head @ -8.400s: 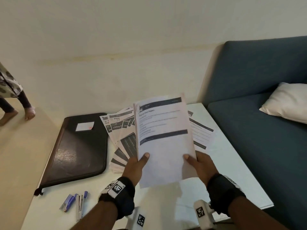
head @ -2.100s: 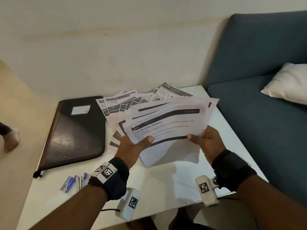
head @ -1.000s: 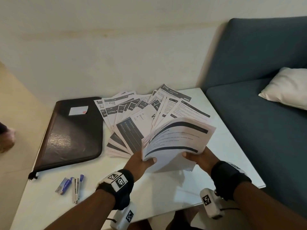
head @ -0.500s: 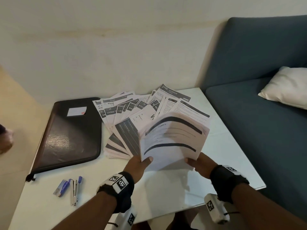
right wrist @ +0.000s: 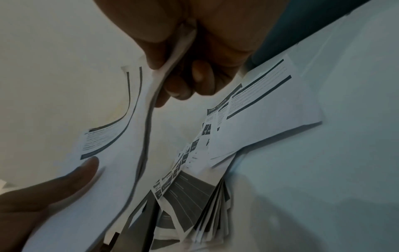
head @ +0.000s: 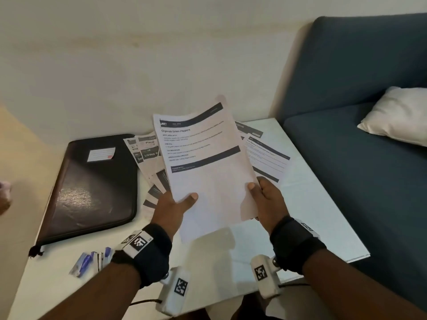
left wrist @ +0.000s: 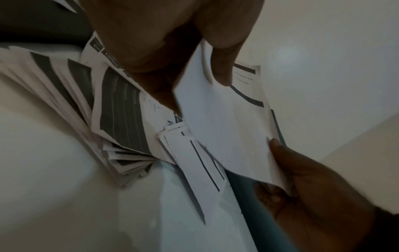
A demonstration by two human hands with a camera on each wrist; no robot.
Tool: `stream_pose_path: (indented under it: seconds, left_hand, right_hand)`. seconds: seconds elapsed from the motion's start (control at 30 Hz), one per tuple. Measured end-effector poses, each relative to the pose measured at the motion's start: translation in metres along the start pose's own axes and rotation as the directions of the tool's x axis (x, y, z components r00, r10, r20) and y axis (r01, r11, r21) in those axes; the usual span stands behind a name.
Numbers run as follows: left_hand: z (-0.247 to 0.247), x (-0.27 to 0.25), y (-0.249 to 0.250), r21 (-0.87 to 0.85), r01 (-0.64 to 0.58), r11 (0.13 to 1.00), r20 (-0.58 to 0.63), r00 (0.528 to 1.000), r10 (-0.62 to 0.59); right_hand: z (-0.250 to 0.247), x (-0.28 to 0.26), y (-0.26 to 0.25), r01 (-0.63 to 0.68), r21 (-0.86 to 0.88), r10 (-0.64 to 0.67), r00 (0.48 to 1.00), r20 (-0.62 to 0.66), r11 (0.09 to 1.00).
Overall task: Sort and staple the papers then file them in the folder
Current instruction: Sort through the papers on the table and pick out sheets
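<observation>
The held sheaf of papers (head: 208,167) stands raised above the tabletop (head: 312,204), pinched at its lower left by the left hand (head: 172,207) and at its lower right by the right hand (head: 268,199). Behind and under it, fanned papers (head: 147,153) lie on the tabletop, with the folder (head: 92,188) to their left. The stapler (head: 101,257) lies in front of the folder, and a sofa (head: 369,158) with a cushion (head: 397,112) on it stands right of the tabletop.

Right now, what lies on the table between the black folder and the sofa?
Fanned printed papers cover the table between the folder and the sofa, per the head view.
</observation>
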State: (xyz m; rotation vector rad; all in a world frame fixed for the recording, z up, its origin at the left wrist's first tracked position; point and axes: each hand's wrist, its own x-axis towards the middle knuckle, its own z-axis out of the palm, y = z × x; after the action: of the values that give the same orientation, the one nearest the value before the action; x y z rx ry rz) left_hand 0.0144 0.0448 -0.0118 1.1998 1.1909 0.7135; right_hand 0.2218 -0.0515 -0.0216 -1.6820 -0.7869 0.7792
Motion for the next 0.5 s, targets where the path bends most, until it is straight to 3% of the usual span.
stream_pose_path:
  seconds: [0.13, 0.23, 0.3, 0.33, 0.4, 0.5]
  left_hand:
    - [-0.009, 0.013, 0.0, 0.029, 0.065, 0.997, -0.018, 0.998, -0.064]
    - [-0.025, 0.024, 0.006, 0.078, 0.053, 0.995, -0.092, 0.995, -0.046]
    - [-0.041, 0.029, 0.012, 0.098, 0.033, 0.995, -0.179, 0.984, -0.015]
    - [-0.049, 0.031, 0.014, 0.108, 0.025, 0.994, -0.215, 0.977, -0.002]
    - [-0.064, 0.034, 0.017, 0.12, 0.021, 0.993, -0.283, 0.959, 0.014]
    - [-0.08, 0.036, 0.021, 0.137, 0.02, 0.99, -0.353, 0.935, 0.029]
  right_hand:
    - [0.009, 0.004, 0.008, -0.011, -0.069, 0.013, 1.0, 0.017, 0.998]
    - [0.015, 0.014, 0.02, -0.111, -0.071, 0.111, 0.994, -0.007, 0.991]
    - [0.013, 0.029, 0.034, -0.123, -0.299, 0.127, 0.992, -0.005, 0.946]
    - [0.011, 0.036, 0.04, -0.077, -0.492, 0.104, 0.994, 0.026, 0.867]
    - [0.008, 0.049, 0.049, 0.052, -0.785, 0.083, 0.988, 0.131, 0.617]
    - [0.015, 0.068, 0.06, 0.174, -0.925, 0.151, 0.96, 0.236, 0.339]
